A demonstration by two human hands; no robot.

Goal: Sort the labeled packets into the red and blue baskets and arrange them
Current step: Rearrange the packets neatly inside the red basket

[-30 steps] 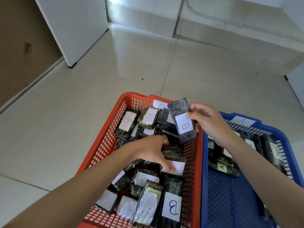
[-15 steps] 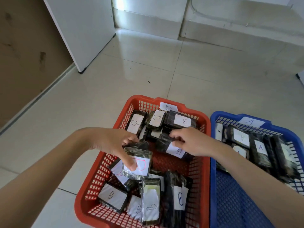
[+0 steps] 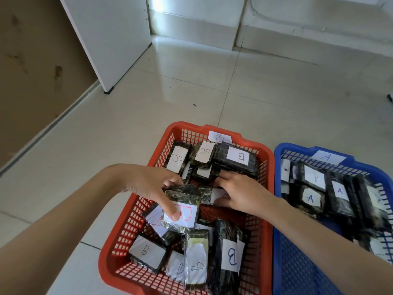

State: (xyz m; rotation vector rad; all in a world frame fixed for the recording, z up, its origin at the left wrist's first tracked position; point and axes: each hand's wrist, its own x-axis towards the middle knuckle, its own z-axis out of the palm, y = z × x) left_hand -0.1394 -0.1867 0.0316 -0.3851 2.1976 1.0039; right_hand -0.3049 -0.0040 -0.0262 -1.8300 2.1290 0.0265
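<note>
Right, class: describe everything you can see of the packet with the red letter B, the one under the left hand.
The red-B packet is a dark, mottled block wrapped in glossy clear film, with a white paper label bearing a red B. It lies tilted, raised on other packets, mid-left in the red basket. The left hand grips it, thumb pressed on the label and fingers over its far edge. A packet with a faint red mark lies partly beneath it.

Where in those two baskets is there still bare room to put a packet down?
Blue basket: its near half is bare mesh, below the A packets crowded at the far end. Red basket: only a bare strip under the right hand; elsewhere B packets overlap.
</note>
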